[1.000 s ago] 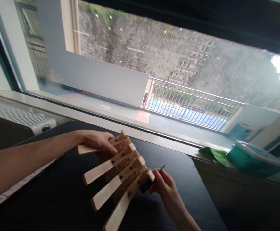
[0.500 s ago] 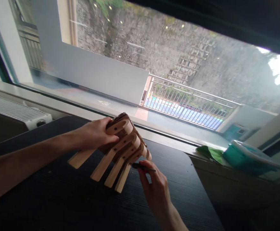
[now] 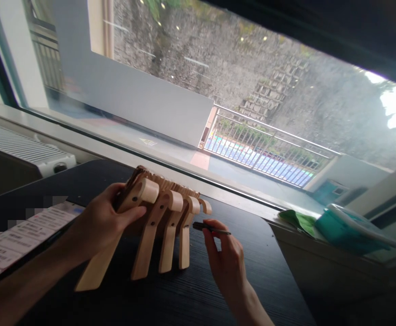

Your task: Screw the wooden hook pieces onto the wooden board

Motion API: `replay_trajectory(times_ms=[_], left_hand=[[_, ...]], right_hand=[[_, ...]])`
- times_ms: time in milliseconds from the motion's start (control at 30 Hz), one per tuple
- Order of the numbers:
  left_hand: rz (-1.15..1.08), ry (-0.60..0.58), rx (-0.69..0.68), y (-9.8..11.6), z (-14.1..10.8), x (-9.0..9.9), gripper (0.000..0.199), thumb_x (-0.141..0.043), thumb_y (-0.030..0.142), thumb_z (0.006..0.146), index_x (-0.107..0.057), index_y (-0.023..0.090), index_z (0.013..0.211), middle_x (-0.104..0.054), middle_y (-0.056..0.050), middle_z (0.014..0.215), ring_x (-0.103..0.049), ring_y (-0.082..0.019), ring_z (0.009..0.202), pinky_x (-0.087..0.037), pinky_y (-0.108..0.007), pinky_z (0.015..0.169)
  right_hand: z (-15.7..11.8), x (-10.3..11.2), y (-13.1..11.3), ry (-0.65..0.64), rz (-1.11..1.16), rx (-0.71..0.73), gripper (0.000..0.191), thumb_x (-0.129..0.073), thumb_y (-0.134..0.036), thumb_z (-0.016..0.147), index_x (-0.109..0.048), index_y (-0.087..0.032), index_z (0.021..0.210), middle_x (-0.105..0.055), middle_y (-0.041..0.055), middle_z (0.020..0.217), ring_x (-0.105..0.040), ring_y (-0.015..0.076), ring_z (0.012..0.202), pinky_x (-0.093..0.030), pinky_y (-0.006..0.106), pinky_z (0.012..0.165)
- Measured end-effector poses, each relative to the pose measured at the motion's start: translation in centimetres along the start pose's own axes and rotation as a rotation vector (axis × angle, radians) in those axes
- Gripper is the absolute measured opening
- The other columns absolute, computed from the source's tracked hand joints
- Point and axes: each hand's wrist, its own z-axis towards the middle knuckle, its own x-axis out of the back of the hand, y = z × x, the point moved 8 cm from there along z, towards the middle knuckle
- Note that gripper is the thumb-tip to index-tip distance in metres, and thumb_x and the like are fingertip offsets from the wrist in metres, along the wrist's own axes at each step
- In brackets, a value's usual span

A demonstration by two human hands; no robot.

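My left hand (image 3: 111, 217) is closed round the left end of a wooden hook rack, its thumb lying across the board by the first hook. The hook rack (image 3: 163, 213) has several pale curled wooden hooks with straight lower ends, dark screw holes, and a rough, bark-like top edge. It is tilted above the black table (image 3: 245, 271). Between the thumb and fingers of my right hand (image 3: 227, 253) is a slim dark tool (image 3: 201, 226), its exact kind unclear. The tool's tip points left, just right of the last long hook and apart from it.
A phone-like screen (image 3: 31, 235), partly blurred out, lies at the left under my forearm. Behind the table runs a window sill (image 3: 92, 151) with a radiator (image 3: 24, 145) at the left. A teal tub (image 3: 350, 231) and green cloth (image 3: 298, 222) are at the right.
The rack has turned and its left end has come nearer to me. My right hand has shifted slightly right, taking the tool's tip off the rack. The lit screen has appeared at the left.
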Motion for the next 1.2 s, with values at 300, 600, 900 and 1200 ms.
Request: replay_trajectory(times_ms=[300,600,900,1200], left_hand=[[-0.041,0.060,-0.006,-1.8,-1.1,0.2,0.044,-0.063,0.053,0.065,-0.050,0.026,0.098,-0.063,0.003,0.089,-0.064,-0.021,0.082,-0.050,-0.030,0.070],[0.019,0.044,0.001,-1.7,-0.8,0.2,0.042,-0.062,0.050,0.069,-0.049,0.026,0.100,-0.063,0.002,0.092,-0.064,-0.022,0.088,-0.049,-0.029,0.073],[0.067,-0.004,-0.016,-0.6,-0.3,0.0,0.041,-0.062,0.050,0.069,-0.051,0.027,0.102,-0.067,0.003,0.091,-0.066,-0.020,0.086,-0.050,-0.028,0.074],[0.122,-0.021,-0.056,-0.5,-0.2,-0.3,0.044,-0.061,0.052,0.069,-0.053,0.028,0.105,-0.070,0.002,0.092,-0.068,-0.021,0.087,-0.051,-0.028,0.074]], right_hand=[[1.5,-1.0,-1.8,-0.034,-0.028,0.084,0.013,-0.049,-0.019,0.091,-0.055,-0.017,0.103,-0.069,0.0053,0.087,-0.066,0.0158,0.075,-0.050,0.026,0.068],[2.6,-0.2,-2.7,-0.019,-0.098,0.188,0.013,-0.050,-0.018,0.091,-0.054,-0.017,0.103,-0.069,0.0066,0.090,-0.066,0.0168,0.080,-0.051,0.026,0.070],[1.9,0.0,-4.1,-0.030,-0.078,0.327,0.020,-0.052,-0.013,0.090,-0.051,-0.017,0.109,-0.069,0.0083,0.097,-0.066,0.0167,0.089,-0.053,0.026,0.077],[2.8,-0.4,-3.9,-0.085,-0.120,0.268,0.016,-0.050,-0.015,0.091,-0.052,-0.017,0.106,-0.070,0.0065,0.089,-0.068,0.0166,0.079,-0.055,0.026,0.070]])
